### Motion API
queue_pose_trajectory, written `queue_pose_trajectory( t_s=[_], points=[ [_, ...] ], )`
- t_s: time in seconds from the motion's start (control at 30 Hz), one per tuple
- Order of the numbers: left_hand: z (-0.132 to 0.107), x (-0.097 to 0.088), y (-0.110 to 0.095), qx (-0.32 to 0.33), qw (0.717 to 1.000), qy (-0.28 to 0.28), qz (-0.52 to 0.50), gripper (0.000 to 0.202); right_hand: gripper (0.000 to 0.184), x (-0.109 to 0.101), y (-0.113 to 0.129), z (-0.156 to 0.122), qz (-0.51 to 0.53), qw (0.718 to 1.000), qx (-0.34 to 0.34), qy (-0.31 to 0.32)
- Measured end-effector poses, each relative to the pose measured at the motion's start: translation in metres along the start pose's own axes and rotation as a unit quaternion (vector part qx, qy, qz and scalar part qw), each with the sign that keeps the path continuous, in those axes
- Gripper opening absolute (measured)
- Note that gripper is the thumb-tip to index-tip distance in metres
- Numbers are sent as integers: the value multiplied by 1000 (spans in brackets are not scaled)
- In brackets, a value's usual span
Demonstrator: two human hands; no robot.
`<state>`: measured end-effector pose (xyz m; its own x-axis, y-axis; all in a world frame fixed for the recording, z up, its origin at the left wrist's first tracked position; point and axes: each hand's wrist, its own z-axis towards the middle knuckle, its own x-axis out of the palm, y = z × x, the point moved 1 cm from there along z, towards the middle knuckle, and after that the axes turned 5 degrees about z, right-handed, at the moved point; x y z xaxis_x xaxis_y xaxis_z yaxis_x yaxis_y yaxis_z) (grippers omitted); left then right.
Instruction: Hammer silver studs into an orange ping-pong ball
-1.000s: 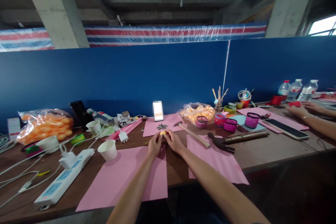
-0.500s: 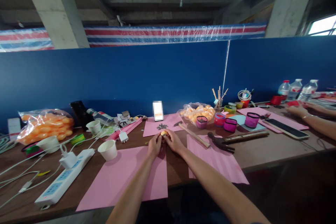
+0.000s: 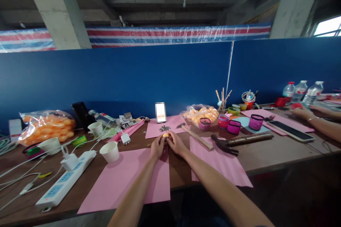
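Between my two hands is a small orange ball (image 3: 165, 135), like those in the clear bags. My left hand (image 3: 157, 145) and my right hand (image 3: 176, 143) both close their fingertips around it, over the table by the right edge of a pink sheet (image 3: 128, 181). The fingers hide most of the ball's underside. Just beyond my hands, a small heap of shiny metal pieces (image 3: 164, 128) lies on another pink sheet (image 3: 151, 132). A small hammer (image 3: 197, 137) with a wooden handle rests to the right of my right hand.
A claw hammer (image 3: 239, 140) lies on the right. Bags of orange balls (image 3: 201, 113) stand at the back. A paper cup (image 3: 109, 151) and a power strip (image 3: 66, 181) with trailing cables occupy the left. At far right are another person's hands (image 3: 303, 113) and a phone (image 3: 290, 130).
My fingers have shifted very slightly around the ball, which stays in the same place. The other person's hands at the far right have moved a little.
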<state>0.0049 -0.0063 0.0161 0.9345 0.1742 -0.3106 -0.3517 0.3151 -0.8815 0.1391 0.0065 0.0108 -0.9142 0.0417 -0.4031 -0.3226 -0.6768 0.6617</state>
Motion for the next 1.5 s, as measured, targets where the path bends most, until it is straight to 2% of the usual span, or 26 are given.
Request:
queue_pose_trajectory(
  t_s=[0.2,0.5,1.0,1.5],
  points=[
    [1,-2,0,9,1000,-7,16,30,34,-2,2,0,1,1000,7,1],
    [-2,2,-1,10,1000,19,-14,37,36,-1,1,0,3,1000,4,-2],
    [-2,1,-2,18,1000,10,19,38,35,-3,5,-1,9,1000,8,1],
    [-5,0,-7,-16,999,25,25,40,38,-3,5,-1,25,1000,16,8]
  ],
)
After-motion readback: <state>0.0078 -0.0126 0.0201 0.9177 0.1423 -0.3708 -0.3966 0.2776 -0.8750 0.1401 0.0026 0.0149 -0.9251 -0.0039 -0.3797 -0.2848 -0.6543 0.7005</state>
